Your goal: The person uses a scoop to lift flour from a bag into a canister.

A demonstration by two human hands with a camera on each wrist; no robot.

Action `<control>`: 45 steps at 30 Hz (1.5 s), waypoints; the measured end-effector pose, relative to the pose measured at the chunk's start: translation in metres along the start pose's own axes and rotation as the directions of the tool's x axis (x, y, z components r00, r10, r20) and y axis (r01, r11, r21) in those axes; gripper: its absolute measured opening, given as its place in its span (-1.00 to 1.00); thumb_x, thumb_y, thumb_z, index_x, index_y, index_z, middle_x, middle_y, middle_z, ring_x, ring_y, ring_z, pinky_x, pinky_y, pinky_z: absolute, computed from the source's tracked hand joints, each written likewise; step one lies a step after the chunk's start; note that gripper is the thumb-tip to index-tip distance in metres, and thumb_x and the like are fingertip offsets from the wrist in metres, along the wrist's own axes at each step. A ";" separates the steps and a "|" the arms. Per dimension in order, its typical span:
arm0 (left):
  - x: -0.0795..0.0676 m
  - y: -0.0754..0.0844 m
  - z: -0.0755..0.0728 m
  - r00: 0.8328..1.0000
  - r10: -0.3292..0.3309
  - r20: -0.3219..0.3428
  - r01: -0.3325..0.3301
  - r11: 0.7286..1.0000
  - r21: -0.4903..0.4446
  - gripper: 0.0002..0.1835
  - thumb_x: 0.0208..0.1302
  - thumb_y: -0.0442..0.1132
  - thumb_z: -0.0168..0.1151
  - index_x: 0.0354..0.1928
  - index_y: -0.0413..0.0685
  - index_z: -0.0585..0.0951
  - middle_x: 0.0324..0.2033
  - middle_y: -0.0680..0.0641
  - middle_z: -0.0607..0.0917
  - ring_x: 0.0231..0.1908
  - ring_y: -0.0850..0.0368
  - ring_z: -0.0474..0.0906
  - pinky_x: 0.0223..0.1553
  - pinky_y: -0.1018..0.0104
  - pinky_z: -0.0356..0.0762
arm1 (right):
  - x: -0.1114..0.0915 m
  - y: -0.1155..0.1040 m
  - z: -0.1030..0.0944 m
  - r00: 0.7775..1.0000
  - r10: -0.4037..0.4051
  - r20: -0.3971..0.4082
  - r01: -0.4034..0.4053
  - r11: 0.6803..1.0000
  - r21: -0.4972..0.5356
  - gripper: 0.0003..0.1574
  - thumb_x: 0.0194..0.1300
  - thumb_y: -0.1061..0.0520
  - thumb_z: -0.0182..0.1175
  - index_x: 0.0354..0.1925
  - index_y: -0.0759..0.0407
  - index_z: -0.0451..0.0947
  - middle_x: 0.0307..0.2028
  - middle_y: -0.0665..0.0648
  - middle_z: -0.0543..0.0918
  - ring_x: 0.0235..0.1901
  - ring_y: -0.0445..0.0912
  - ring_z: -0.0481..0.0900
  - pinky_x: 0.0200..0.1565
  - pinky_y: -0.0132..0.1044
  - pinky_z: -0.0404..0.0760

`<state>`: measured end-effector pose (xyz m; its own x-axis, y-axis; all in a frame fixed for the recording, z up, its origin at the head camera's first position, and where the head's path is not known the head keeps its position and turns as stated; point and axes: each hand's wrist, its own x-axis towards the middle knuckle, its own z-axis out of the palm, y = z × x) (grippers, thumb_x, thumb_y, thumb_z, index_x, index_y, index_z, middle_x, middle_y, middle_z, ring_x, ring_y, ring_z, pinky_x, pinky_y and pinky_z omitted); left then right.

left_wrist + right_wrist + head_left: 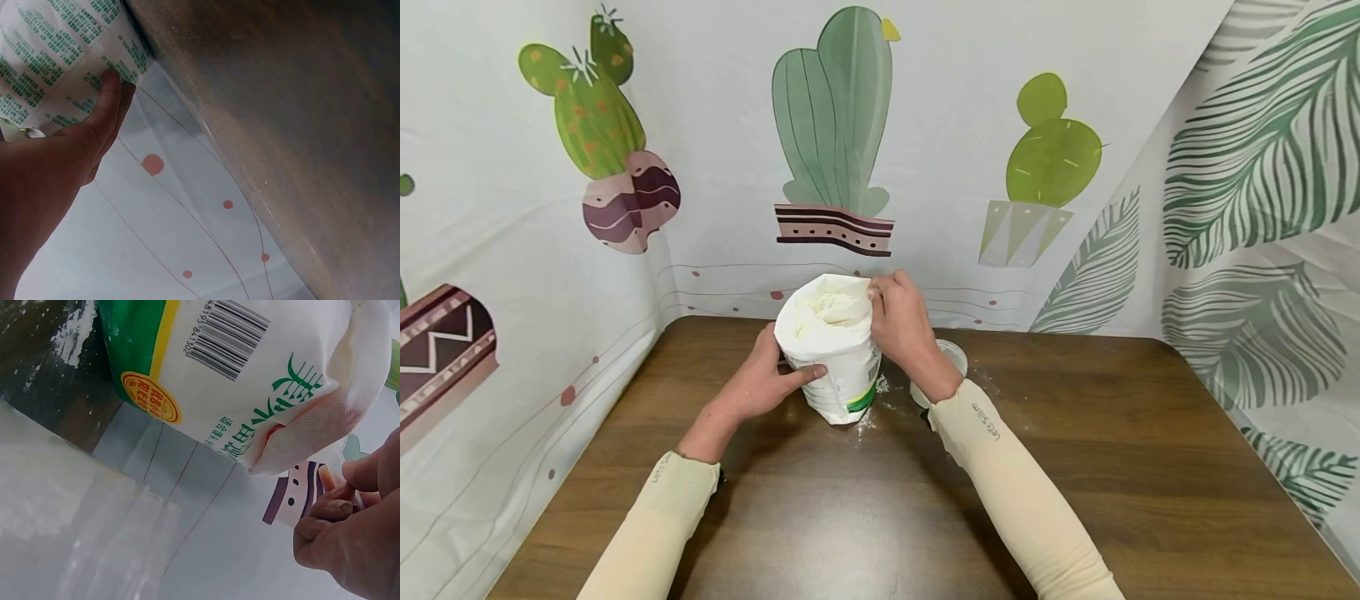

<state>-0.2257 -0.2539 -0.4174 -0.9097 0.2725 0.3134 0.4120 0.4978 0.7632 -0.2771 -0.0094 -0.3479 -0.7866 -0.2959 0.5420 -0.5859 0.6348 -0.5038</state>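
Observation:
An opened white bag [842, 383] with green and yellow trim stands tilted near the table's back edge, its top rim folded outward. Pale flour-like powder [831, 312] shows inside its mouth. My left hand [760, 379] grips the bag's left side, thumb across the front. In the left wrist view, those fingers lie along the bag's green-printed side [59, 37]. At the right of the rim, my right hand [904, 321] pinches the bag's edge. The right wrist view has the barcode side [225, 337] beside curled fingers [331, 509].
A clear plastic container [953, 354] stands right of the bag, partly hidden by my right wrist. Spilled white powder [865, 421] dusts the brown wooden table [820, 517]. A cactus-printed cloth [947, 167] hangs behind the table.

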 end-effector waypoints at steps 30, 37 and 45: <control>0.001 0.000 0.001 0.999 0.032 -0.010 -0.032 0.999 -0.026 -0.17 0.27 -0.12 0.60 0.50 0.03 0.36 0.30 -0.07 0.46 0.33 -0.01 0.33 0.36 -0.12 0.33 | -0.011 -0.004 -0.012 0.992 0.002 -0.128 0.008 0.997 0.076 -0.74 0.58 0.32 0.09 -0.02 0.42 0.70 -0.19 0.30 0.63 -0.18 0.13 0.53 -0.13 -0.04 0.60; 0.000 0.000 0.002 1.000 0.025 -0.005 -0.025 1.000 -0.015 -0.16 0.27 -0.10 0.59 0.50 0.04 0.35 0.30 -0.07 0.44 0.33 0.00 0.31 0.35 -0.10 0.34 | -0.016 -0.005 -0.015 0.991 0.007 -0.135 0.007 0.995 0.103 -0.73 0.59 0.31 0.09 -0.02 0.41 0.71 -0.22 0.28 0.62 -0.23 0.12 0.51 -0.18 -0.06 0.57; -0.001 0.000 0.002 1.000 0.013 -0.011 -0.014 1.000 -0.018 -0.12 0.26 -0.12 0.60 0.52 0.02 0.32 0.33 -0.12 0.42 0.36 -0.07 0.26 0.42 -0.17 0.22 | -0.021 -0.003 -0.019 0.989 0.011 -0.149 0.008 0.992 0.130 -0.75 0.58 0.32 0.11 -0.02 0.43 0.70 -0.23 0.30 0.61 -0.26 0.12 0.51 -0.19 -0.04 0.57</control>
<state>-0.2248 -0.2526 -0.4183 -0.9046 0.2701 0.3298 0.4234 0.4795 0.7686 -0.2549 0.0080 -0.3452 -0.7552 -0.1791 0.6305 -0.6128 0.5344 -0.5822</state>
